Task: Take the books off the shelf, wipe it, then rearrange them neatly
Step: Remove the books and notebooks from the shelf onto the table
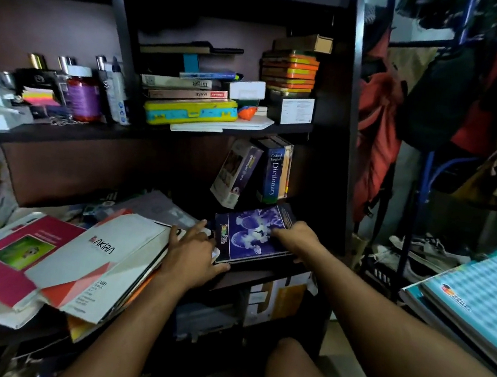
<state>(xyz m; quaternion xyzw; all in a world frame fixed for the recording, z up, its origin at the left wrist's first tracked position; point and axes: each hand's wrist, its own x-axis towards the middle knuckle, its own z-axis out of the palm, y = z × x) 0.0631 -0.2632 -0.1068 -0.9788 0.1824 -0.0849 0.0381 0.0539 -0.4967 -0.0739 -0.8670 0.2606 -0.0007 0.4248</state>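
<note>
Head view: blue-covered book [250,235] lies flat at the front of the lower shelf [249,274], below the upright Oxford dictionary [274,172]. Right hand [296,236] grips its right edge, fingers curled. Left hand [194,252] rests at its left edge, fingers apparently extended; grip unclear in dim light.

You're in a lived-in room at home, likely a bedroom or study corner. A dark shelf [345,137] holds books [271,172], a pencil case [190,112] and bottles [83,96]; beside it clothes [376,135] and bags [436,98] hang on a rack, with shoes [428,245] on the floor.
</note>
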